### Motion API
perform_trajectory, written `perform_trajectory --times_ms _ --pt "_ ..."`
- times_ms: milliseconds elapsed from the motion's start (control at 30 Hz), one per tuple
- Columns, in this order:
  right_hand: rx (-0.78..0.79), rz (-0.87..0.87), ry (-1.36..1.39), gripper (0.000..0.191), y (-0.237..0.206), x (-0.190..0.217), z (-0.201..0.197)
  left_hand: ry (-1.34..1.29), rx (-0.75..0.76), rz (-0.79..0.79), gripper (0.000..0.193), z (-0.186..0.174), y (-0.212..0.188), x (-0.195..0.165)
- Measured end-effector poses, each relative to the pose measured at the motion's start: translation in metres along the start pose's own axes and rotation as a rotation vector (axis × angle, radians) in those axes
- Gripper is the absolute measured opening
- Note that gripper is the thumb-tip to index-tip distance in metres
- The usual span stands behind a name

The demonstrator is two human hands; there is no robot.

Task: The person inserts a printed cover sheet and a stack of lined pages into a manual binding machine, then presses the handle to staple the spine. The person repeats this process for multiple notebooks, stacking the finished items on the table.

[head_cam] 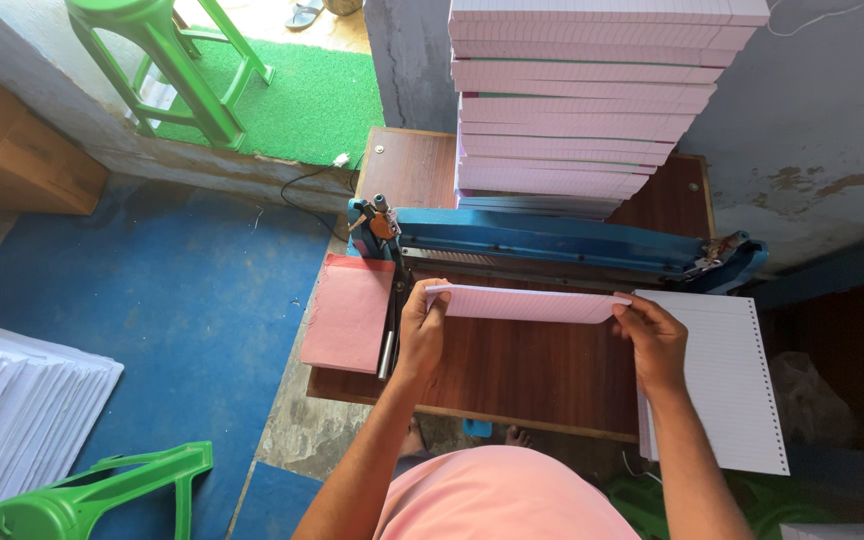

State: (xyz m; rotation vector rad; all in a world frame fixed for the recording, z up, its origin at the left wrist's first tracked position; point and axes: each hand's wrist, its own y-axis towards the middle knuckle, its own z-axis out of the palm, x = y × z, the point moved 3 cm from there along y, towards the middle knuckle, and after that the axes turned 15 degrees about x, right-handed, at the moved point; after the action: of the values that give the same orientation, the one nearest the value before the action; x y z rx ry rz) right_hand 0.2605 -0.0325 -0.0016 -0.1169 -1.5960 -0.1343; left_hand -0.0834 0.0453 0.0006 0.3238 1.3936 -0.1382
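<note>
Both hands, left [422, 330] and right [655, 340], grip a pink paper sheaf [527, 303]; blue punching machine [562, 245] behind.

Paper stack [592, 100] behind punching machine [552, 240] on table [522, 370].

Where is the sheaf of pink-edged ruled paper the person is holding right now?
In the head view, the ruled paper sheaf sits mid-frame over the wooden table, held at its ends by the left hand and right hand, just in front of the blue punching machine.

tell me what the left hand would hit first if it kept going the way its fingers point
The left hand grips one end of the pink ruled paper bundle, fingers pointing away from the person. Straight on, it would likely meet the blue punching machine first, though depth is hard to judge from above.
</note>
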Motion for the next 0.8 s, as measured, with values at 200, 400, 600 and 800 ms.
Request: perform_trajectory --times_ms 200,400,600,800 --pt "0.082 0.134 0.278 0.029 -0.002 0.0 -0.001 -0.062 0.008 0.01 0.008 0.0 0.001 0.0" --pt "0.086 0.087 0.408 0.025 0.002 0.005 -0.006 0.053 0.091 0.113 0.01 -0.005 0.014 -0.012" --pt "0.066 0.227 0.508 0.026 -0.013 -0.03 -0.023 0.219 0.245 0.166 0.026 -0.022 0.007 -0.014" --pt "0.08 0.634 0.409 0.021 -0.058 -0.075 -0.022 0.261 0.357 0.021 0.025 -0.031 -0.037 0.004"
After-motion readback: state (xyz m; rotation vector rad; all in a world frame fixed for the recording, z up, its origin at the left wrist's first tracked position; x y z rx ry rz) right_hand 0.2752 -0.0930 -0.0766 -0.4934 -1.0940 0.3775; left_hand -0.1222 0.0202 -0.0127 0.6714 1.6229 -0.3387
